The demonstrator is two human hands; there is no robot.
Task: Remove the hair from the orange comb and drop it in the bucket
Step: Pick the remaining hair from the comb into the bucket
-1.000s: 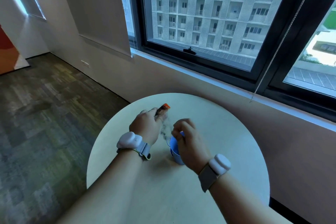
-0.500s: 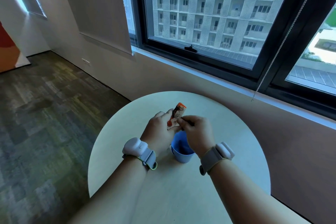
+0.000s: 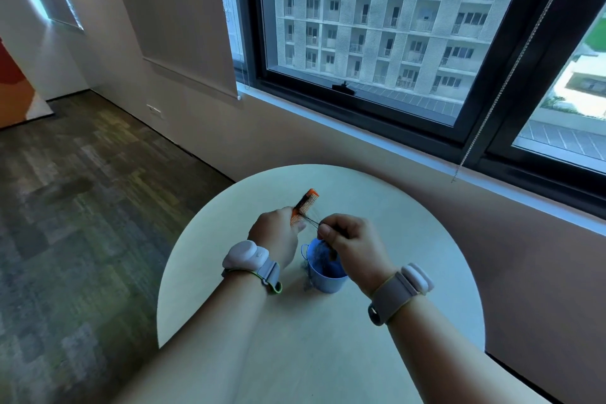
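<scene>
Seen from a head-worn camera looking down, two bare hands work above a round pale table [image 3: 410, 272] beside a large window. The left hand [image 3: 275, 236] is closed around the lower end of an orange comb [image 3: 305, 205], gripping it firmly; the comb's long axis tilts up and away from those fingers, its free end pointing toward the window and its teeth facing the right hand. The right hand [image 3: 354, 243] sits just to the right of the comb, its thumb and forefinger pinched narrow on a thin bundle of dark hair [image 3: 311, 222]. The strands stretch taut between the pinching fingers [image 3: 324, 232] and the comb's teeth close above the left hand's grip, so the hair is not yet free. Directly below the right hand's fingers, and a little nearer the person, stands a small blue bucket [image 3: 324, 279] on the table, with what looks like a dark tuft inside it and a few wisps hanging over its left side. Judging from this, the right hand is the nearer one to the bucket and needs to draw the strands away from the teeth, then lower them straight down into the bucket. Both forearms reach in from the bottom edge, each wrist wearing a grey band with a pale rounded device.
</scene>
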